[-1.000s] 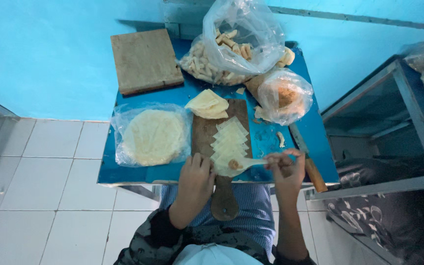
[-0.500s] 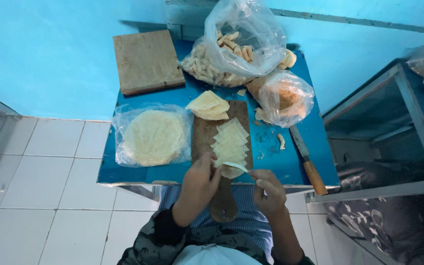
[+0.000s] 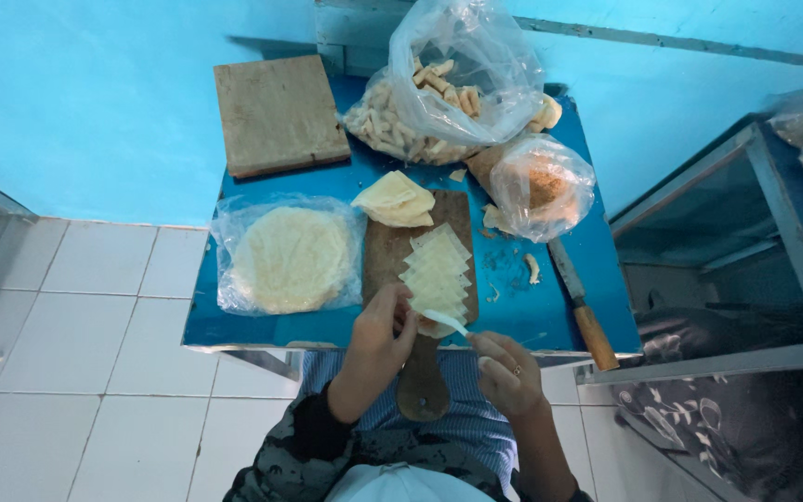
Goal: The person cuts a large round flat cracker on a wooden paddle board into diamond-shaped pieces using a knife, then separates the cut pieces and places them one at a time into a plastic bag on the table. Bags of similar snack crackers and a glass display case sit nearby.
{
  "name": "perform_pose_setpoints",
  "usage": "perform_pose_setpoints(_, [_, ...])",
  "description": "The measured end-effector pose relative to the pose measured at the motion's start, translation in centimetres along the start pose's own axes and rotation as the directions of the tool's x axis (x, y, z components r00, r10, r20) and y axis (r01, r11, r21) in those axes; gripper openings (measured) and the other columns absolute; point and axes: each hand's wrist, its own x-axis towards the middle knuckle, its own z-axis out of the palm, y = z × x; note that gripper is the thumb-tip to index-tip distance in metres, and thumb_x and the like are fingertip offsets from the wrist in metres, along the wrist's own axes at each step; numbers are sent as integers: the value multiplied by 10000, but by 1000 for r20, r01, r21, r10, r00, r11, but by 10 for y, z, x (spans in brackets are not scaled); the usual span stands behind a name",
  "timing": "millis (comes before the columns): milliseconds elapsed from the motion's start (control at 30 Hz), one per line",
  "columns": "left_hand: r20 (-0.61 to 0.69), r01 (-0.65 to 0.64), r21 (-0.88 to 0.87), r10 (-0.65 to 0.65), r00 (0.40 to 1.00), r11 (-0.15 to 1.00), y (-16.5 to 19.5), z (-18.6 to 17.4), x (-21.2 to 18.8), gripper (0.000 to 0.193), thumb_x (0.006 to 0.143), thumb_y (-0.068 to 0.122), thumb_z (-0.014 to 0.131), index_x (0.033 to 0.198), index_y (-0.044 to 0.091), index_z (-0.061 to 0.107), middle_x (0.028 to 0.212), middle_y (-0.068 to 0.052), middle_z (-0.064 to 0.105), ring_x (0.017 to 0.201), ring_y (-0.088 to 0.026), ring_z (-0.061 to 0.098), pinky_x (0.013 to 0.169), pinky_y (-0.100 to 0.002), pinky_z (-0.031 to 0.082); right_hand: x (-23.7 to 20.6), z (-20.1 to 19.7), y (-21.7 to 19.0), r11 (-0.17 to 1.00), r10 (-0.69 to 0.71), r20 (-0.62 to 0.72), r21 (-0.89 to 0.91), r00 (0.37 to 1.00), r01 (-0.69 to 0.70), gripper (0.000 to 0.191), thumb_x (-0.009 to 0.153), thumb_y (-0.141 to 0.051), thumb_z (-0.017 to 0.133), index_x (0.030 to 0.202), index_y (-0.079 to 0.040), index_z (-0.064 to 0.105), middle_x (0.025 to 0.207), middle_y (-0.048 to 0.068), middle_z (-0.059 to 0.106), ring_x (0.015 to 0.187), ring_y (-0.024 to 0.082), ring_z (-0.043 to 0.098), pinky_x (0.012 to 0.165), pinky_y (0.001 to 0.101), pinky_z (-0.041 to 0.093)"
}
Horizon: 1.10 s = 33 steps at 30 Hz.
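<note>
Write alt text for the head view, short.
Seen from above, a person's left hand and right hand pinch a pale wrapper square at the near end of a row of wrapper squares on a wooden paddle board, on a small blue table.

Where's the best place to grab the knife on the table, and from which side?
Take the knife by its wooden handle, probably from the near right. It lies flat on the blue table, handle toward the person and overhanging the front edge, blade pointing away toward the bagged food. The right hand is closest.
</note>
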Motion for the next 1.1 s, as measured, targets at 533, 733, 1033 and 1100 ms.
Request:
perform_pose_setpoints(533, [-7, -337, 127, 341, 940, 933, 2, 2, -3, 160, 910, 10, 676, 1064, 12, 631, 994, -159, 665, 935, -352, 671, 774, -422, 546, 92, -26, 98, 703, 369, -509, -394, 777, -592, 262, 1088, 43, 682, 1253, -8, 486, 1192, 178, 689, 963, 283, 754, 806, 382, 611])
perform_pose_setpoints(733, [20, -363, 110, 363, 932, 925, 0, 2, -3, 111, 887, -6, 696, 991, -11, 657, 1010, -145, 634, 956, -336, 659, 801, -409, 546, 101, -14, 56, 585, 227, -332, -704, 915, -401, 575, 781, 5, 769, 1283, 47, 493, 1135, 227, 649, 933, 452, 689, 803, 435, 564])
perform_pose_setpoints(1033, [33, -381, 117, 380, 924, 917, -2, 3, -4, 154, 824, -21, 719, 974, -25, 682, 1048, -160, 626, 993, -344, 647, 834, -409, 542, 55, 25, -39, 496, 864, -7, -158, 504, -854, 553, 790, -202, 861, 1221, -51, 549, 803, 78, 723, 683, 167, 710, 597, 318, 565])
perform_pose_setpoints(1100, [41, -382, 119, 380, 924, 916, -3, 4, -4, 154, 825, -26, 717, 975, -30, 682, 1051, -162, 623, 994, -342, 647, 834, -409, 543, 50, 31, -41, 452, 889, -43, -85, 456, -888, 510, 815, -158, 841, 1218, -58, 546, 806, 68, 726, 678, 156, 717, 582, 311, 570])
